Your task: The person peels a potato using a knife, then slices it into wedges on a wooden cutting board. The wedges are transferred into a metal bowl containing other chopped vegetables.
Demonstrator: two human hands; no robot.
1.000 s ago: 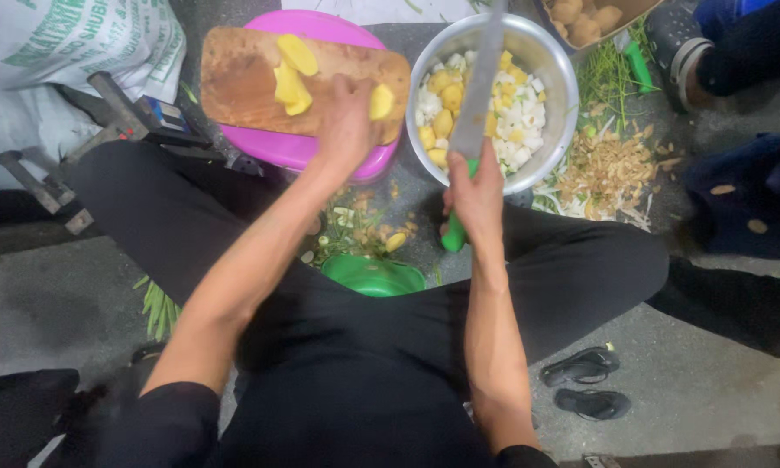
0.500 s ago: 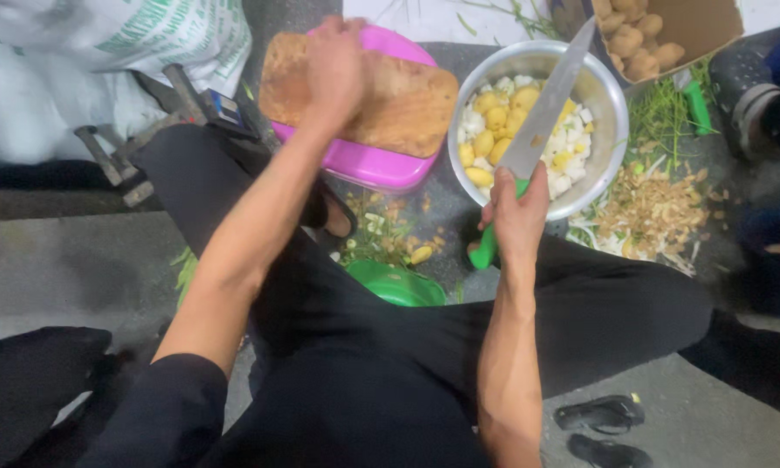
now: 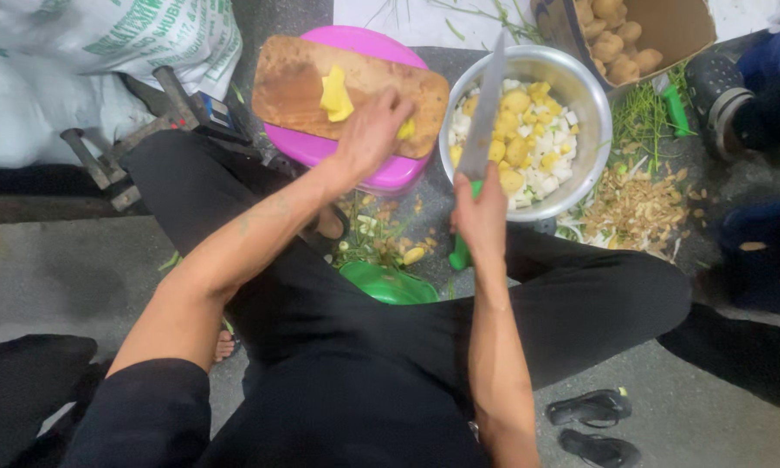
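your left hand (image 3: pixel 371 132) curls over a yellow potato piece (image 3: pixel 404 130) on the wooden board (image 3: pixel 294 87), pinning it. your right hand (image 3: pixel 481 212) is closed round the green-handled knife (image 3: pixel 483 117), blade raised over the steel bowl (image 3: pixel 593 147) of cut pieces, clear of your fingers.

left hand (image 3: pixel 371 130) on board (image 3: pixel 294 82), right hand (image 3: pixel 481 212) gripping knife (image 3: pixel 483 117)

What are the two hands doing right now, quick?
Left hand: fingers bent, resting on the wooden cutting board by a yellow potato piece.
Right hand: closed around the green-handled knife.
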